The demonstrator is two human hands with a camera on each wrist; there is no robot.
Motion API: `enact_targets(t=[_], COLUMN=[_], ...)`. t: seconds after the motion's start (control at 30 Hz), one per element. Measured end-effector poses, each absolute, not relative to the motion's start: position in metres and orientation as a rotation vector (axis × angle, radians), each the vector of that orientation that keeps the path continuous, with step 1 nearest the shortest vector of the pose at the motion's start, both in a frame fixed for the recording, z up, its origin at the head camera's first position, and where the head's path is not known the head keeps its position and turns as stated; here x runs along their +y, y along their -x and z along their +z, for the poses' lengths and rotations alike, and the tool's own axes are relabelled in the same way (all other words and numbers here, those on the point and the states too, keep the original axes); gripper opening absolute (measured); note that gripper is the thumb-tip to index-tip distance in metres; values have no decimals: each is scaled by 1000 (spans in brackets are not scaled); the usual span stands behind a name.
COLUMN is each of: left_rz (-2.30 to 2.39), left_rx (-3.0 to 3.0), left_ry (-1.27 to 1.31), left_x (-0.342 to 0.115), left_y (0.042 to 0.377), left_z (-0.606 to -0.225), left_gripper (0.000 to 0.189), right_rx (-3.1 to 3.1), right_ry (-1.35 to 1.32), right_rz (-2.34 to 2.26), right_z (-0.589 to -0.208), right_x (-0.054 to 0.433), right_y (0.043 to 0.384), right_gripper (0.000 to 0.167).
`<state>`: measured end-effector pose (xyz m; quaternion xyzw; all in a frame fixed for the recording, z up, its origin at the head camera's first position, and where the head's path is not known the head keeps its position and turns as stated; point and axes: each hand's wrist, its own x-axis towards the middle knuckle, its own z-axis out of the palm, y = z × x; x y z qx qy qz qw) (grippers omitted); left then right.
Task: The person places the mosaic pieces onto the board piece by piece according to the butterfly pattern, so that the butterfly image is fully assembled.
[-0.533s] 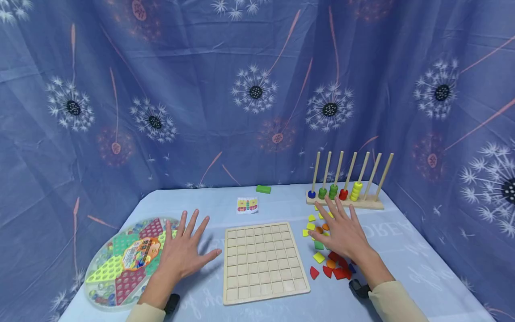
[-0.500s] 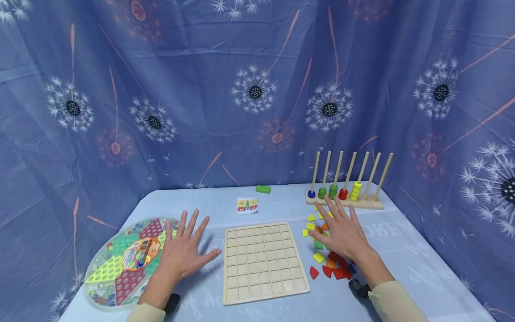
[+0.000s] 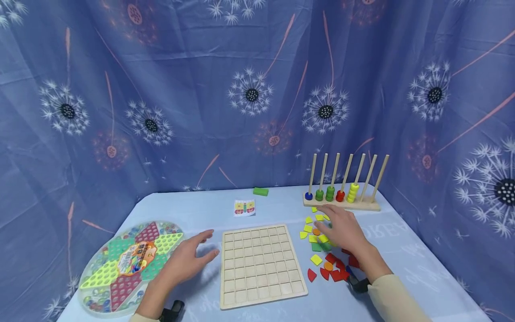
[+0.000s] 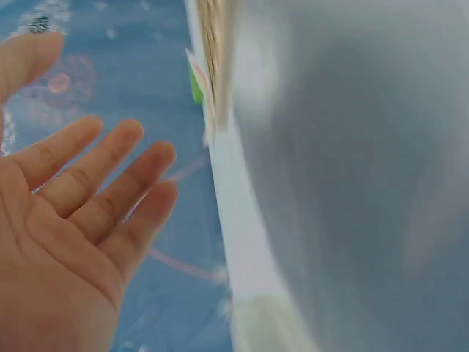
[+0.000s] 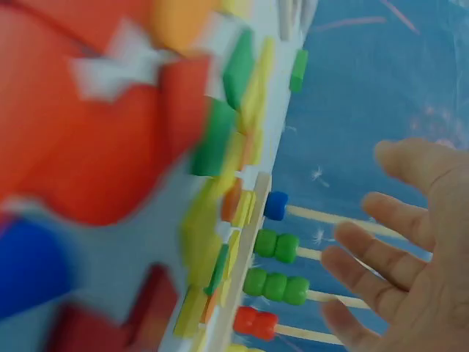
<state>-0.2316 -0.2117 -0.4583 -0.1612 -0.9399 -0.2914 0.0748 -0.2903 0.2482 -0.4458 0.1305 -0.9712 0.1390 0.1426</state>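
My left hand [image 3: 187,261] hovers between the round marble board and the wooden grid board [image 3: 261,266], fingers relaxed and holding nothing. In the left wrist view its palm [image 4: 66,242] faces the camera with the fingers spread a little. My right hand [image 3: 344,228] hangs over the loose flat shapes, fingers loosely bent and nothing in them. Beneath and beside it lie yellow pieces [image 3: 316,260], a green square [image 3: 316,247], an orange disc [image 3: 328,266] and red quarter pieces [image 3: 311,275]. The right wrist view has these pieces close and blurred, with the right hand [image 5: 410,257] at the right.
A round Chinese checkers board [image 3: 130,268] with marbles lies at the left. Behind the grid board are a butterfly picture card [image 3: 244,208] and a green block [image 3: 260,191]. A wooden peg abacus [image 3: 342,203] with coloured beads stands at the back right. Patterned curtain [image 3: 201,112] surrounds the table.
Both hands have turned from flat, widely spread fingers to a side-on, looser bend, and the right hand has drawn in over the pieces. The head view has shifted slightly.
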Motion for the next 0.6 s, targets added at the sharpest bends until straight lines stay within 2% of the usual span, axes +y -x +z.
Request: enact_targets(t=[0.07, 0.13, 0.23, 0.37, 0.6], left_rz=[-1185, -1294, -1138, -955, -932], left_rx=[-2794, -2802, -2891, -2988, -3034], left_ry=[474, 470, 477, 520, 580], left_x=[-204, -198, -194, -198, -203], left_y=[230, 230, 230, 228, 233], left_z=[-460, -464, -474, -487, -493], left_gripper=[60, 56, 61, 70, 79], right_rx=[-2853, -2905, -2985, -3106, -3103], right_ry=[-316, -282, -262, -208, -193], right_rz=[539, 644, 737, 727, 535], right_z=[-441, -440, -446, -460, -471], right_x=[249, 250, 251, 247, 234], right_y=[301, 314, 336, 361, 382], right_gripper=[50, 44, 41, 44, 42])
